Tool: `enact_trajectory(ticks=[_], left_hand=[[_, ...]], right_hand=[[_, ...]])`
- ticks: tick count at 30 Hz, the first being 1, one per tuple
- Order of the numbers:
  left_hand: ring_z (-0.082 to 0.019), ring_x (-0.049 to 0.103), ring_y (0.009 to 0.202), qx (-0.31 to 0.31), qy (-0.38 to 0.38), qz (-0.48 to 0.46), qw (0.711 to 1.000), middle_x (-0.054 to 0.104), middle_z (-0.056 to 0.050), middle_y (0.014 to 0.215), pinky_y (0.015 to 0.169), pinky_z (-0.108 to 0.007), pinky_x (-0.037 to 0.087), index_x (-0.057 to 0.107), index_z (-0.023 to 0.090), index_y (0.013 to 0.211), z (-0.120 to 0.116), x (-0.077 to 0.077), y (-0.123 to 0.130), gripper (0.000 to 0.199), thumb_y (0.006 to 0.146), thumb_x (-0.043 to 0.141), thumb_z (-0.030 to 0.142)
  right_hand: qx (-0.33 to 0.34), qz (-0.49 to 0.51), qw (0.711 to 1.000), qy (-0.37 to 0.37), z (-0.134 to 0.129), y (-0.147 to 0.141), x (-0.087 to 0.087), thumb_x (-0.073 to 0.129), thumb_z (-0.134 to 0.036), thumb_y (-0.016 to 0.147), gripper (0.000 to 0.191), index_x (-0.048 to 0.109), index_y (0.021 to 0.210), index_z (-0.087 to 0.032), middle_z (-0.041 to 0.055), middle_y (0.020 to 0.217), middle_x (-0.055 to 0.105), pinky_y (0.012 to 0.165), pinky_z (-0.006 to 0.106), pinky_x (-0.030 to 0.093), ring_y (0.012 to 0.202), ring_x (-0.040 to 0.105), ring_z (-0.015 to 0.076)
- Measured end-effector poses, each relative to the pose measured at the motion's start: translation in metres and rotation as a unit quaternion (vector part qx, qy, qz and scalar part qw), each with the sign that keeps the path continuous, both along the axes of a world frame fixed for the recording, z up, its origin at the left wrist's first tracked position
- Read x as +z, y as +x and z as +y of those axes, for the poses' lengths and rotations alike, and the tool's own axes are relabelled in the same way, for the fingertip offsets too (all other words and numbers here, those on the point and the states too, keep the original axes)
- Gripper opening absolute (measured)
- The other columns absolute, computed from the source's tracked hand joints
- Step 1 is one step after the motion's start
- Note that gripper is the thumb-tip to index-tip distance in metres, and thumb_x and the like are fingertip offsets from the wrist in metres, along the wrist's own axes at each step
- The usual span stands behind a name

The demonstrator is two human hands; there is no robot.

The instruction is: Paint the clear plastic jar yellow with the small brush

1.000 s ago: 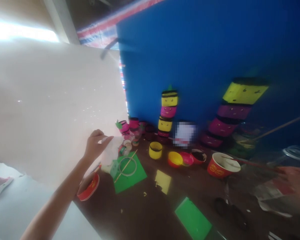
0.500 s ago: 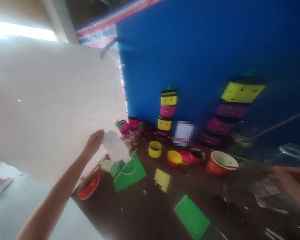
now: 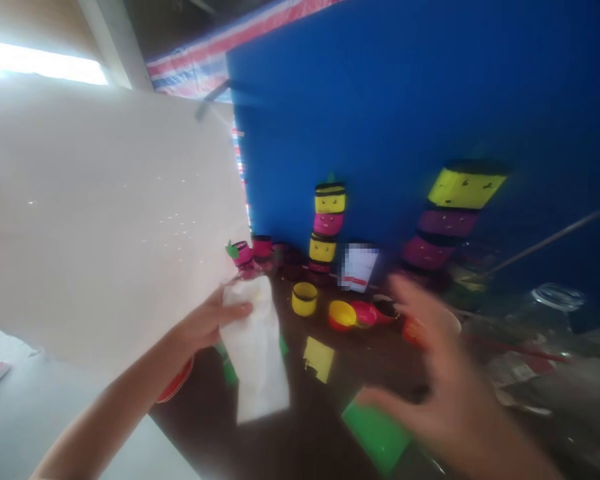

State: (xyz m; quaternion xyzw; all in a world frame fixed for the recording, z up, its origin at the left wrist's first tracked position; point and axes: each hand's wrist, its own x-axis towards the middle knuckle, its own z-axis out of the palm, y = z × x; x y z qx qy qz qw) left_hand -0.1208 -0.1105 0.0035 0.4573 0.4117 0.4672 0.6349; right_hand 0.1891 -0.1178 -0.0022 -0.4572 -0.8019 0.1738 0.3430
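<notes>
My left hand (image 3: 207, 321) grips the top edge of a white sheet of paper (image 3: 256, 353), which hangs down over the dark table (image 3: 310, 427) and hides the green mat behind it. My right hand (image 3: 440, 393) is blurred, fingers spread and empty, held over the table to the right of the paper, above a green card (image 3: 375, 433). A yellow paper scrap (image 3: 318, 358) lies between the two hands.
A large white board (image 3: 105, 220) stands at the left, a blue wall (image 3: 405, 107) behind. Stacks of yellow and pink painted tubs (image 3: 326, 223) (image 3: 450, 213), small paint bowls (image 3: 343, 315), a yellow cup (image 3: 304, 299), a red bowl (image 3: 176, 383) and a glass jar (image 3: 550, 307) crowd the table.
My left hand has pulled the white paper nearer and lower, so it now hangs open. My right hand has swung in from the right edge toward the middle.
</notes>
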Motion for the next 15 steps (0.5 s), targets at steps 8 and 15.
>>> enact_trajectory(ticks=[8, 15], left_hand=[[-0.011, 0.058, 0.064, 0.003, 0.047, 0.031, 0.998, 0.06, 0.002, 0.079, 0.055, -0.021, 0.047, 0.049, 0.027, 0.103, -0.013, -0.002, 0.034, 0.033, 0.074, 0.065, 0.03], [-0.018, 0.057, 0.088, 0.159, 0.215, 0.276, 0.923, 0.063, -0.003, 0.093, 0.077, -0.03, 0.045, 0.062, 0.023, 0.087, -0.01, -0.009, 0.033, 0.014, 0.08, 0.051, 0.026]], right_hand=[[0.147, 0.099, 0.968, -0.176, 0.014, -0.071, -0.018, 0.044, -0.026, 0.081, 0.04, 0.049, 0.12, -0.021, 0.0073, 0.097, 0.058, 0.079, 0.034, 0.046, 0.09, 0.056, 0.0203], [0.155, 0.17, 0.935, -0.271, 0.006, -0.073, -0.029, 0.067, -0.044, 0.064, 0.082, 0.03, 0.134, -0.024, 0.0095, 0.113, 0.056, 0.08, 0.038, 0.044, 0.099, 0.055, 0.0262]])
